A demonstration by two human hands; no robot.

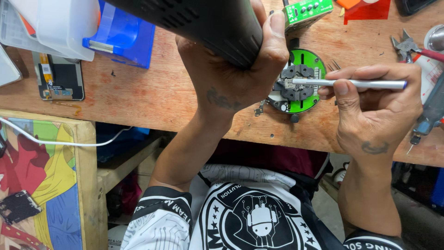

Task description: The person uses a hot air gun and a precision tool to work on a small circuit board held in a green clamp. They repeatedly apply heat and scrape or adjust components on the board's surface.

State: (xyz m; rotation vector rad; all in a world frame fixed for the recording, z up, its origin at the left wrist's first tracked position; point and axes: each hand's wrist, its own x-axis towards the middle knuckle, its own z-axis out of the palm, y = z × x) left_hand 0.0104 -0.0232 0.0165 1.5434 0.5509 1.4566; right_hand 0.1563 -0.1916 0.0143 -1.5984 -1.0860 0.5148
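Wooden bench (pixel 152 92) spans the frame. Left hand (pixel 236 69) is clenched round a big black tool body (pixel 203 23), its long axis running up-left to lower-right, lower end inside the fist. Right hand (pixel 374 109) pinches a silver pen-like tool (pixel 351 84) lying horizontal, tip pointing left onto the small board (pixel 296 83) clamped in the round green holder (pixel 303 81); shaft sticks out right past the fingers. Blue tray (pixel 122 37) at top left, phone screen (pixel 59 78) below it, green circuit board (pixel 307 10) at top, pliers (pixel 406 46) at right.
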